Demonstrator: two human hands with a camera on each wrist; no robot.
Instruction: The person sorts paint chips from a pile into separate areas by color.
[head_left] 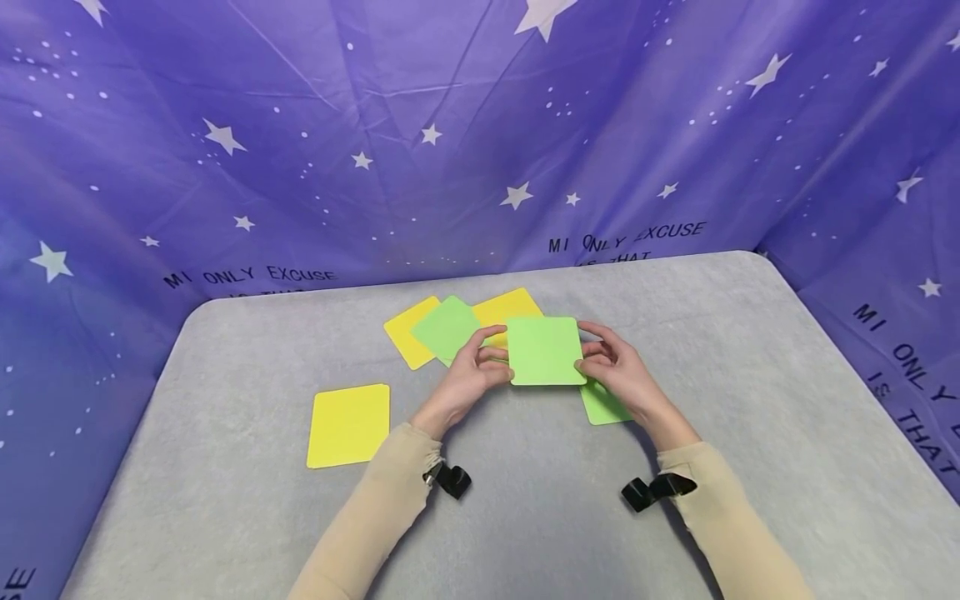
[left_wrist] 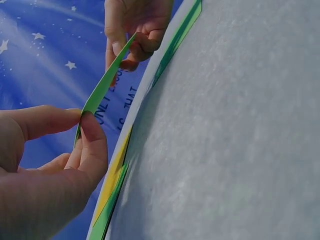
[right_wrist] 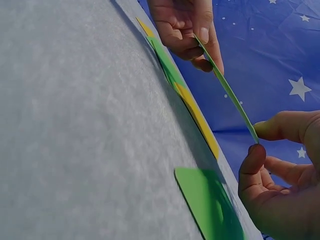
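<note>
both hands hold one green card (head_left: 545, 351) between them, lifted above the grey tabletop (head_left: 225, 517) and nearly flat to it. the left hand (head_left: 468, 377) pinches the left edge of this card with thumb and fingers, and the right hand (head_left: 618, 372) pinches the right edge in the same way. in the left wrist view the held card (left_wrist: 107, 80) is seen from its thin edge, clear of the tabletop (left_wrist: 240, 130), with the left hand's fingers (left_wrist: 92, 145) closed on the near end. the right wrist view shows the same card (right_wrist: 227, 90) as a thin line, the right hand's fingers (right_wrist: 252, 160) closed on its near end.

all places here are given from the held green card. a second green card (head_left: 602, 404) lies flat just below its right corner, partly under the right hand. behind its left side lies a small heap: a green card (head_left: 447, 328) on top of two yellow cards (head_left: 406, 331) (head_left: 508, 305), overlapping each other. a single yellow card (head_left: 349, 424) lies well apart, to the lower left. a purple cloth with white stars (head_left: 300, 142) stands behind everything.
</note>
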